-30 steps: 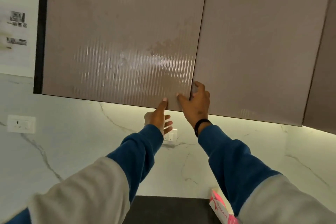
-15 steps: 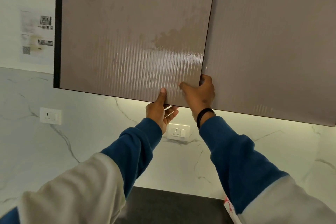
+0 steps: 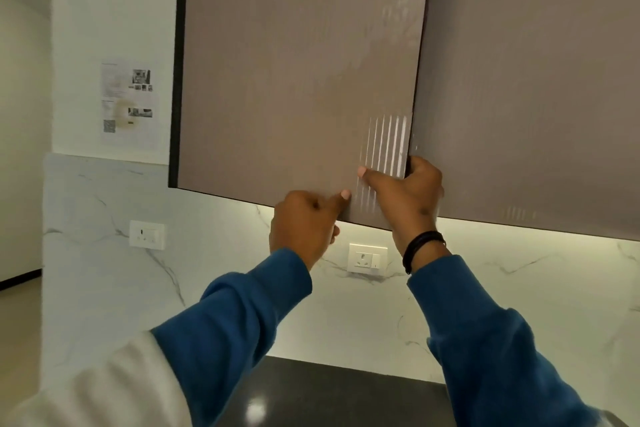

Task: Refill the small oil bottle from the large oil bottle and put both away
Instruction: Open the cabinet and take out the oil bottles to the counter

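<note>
Neither oil bottle is in view. Both my hands are raised to the lower right corner of the left cabinet door (image 3: 298, 73), a glossy taupe panel on the wall cabinet. My left hand (image 3: 304, 229) grips the door's bottom edge, thumb on the front face and fingers curled underneath. My right hand (image 3: 408, 198) grips the door's right edge at the gap to the neighbouring door (image 3: 536, 80), thumb across the front and fingers hooked behind the edge. A black band sits on my right wrist.
A white marble backsplash (image 3: 221, 253) runs under the cabinets, with one socket (image 3: 367, 259) between my hands and another socket (image 3: 147, 234) to the left. A dark countertop (image 3: 329, 395) lies below. A printed sheet (image 3: 129, 101) hangs on the left wall.
The view has swung left and closer to the cabinet. My left hand has closed onto the door's bottom edge, and the right hand's fingers sit deeper behind the door's side edge.
</note>
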A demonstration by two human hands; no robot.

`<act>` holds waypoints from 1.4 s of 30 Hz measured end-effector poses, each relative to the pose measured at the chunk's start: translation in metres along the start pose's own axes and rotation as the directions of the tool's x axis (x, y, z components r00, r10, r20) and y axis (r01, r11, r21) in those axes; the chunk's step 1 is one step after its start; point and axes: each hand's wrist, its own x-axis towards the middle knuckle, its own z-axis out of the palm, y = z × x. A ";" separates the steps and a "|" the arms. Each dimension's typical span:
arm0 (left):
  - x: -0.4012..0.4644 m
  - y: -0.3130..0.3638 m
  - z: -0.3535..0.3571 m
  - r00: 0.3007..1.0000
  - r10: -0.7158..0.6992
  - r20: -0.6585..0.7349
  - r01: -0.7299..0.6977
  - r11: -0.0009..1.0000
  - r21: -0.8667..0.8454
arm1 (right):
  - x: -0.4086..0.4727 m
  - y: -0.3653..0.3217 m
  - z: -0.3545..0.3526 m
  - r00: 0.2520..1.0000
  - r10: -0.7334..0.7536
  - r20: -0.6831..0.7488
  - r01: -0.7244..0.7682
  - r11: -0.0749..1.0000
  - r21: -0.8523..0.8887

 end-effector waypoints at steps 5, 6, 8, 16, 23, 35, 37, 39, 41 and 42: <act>-0.008 0.025 -0.041 0.885 0.454 -0.104 -0.457 0.890 -0.007 | -0.047 -0.036 0.003 0.995 -0.044 -0.088 0.043 0.999 -0.008; -0.009 0.031 -0.045 0.868 0.490 -0.082 -0.492 0.870 -0.007 | -0.055 -0.042 0.004 0.993 -0.054 -0.101 0.053 0.998 -0.014; -0.015 0.042 -0.060 0.860 0.510 -0.029 -0.510 0.860 -0.009 | -0.075 -0.058 0.007 0.989 -0.081 -0.126 0.079 0.997 -0.021; -0.053 0.068 -0.125 0.878 0.473 -0.075 -0.475 0.880 -0.011 | -0.157 -0.112 0.023 0.963 -0.228 -0.146 0.230 0.973 -0.008; -0.073 0.070 -0.216 0.875 0.452 -0.175 -0.467 0.882 -0.059 | -0.226 -0.158 0.068 0.936 -0.346 -0.057 0.349 0.936 0.042; -0.085 0.069 -0.352 0.864 0.399 -0.306 -0.396 0.915 0.076 | -0.307 -0.209 0.171 0.914 -0.396 0.086 0.355 0.884 0.305; -0.084 0.064 -0.366 0.859 0.389 -0.333 -0.376 0.921 0.104 | -0.315 -0.213 0.185 0.913 -0.388 0.125 0.328 0.881 0.340; -0.083 0.058 -0.380 0.845 0.385 -0.371 -0.356 0.923 0.147 | -0.323 -0.217 0.200 0.912 -0.382 0.151 0.305 0.876 0.374; -0.081 0.052 -0.392 0.832 0.387 -0.397 -0.343 0.922 0.180 | -0.331 -0.221 0.215 0.911 -0.368 0.188 0.279 0.884 0.376; -0.079 0.049 -0.398 0.825 0.390 -0.410 -0.336 0.921 0.198 | -0.335 -0.223 0.221 0.911 -0.353 0.212 0.246 0.880 0.406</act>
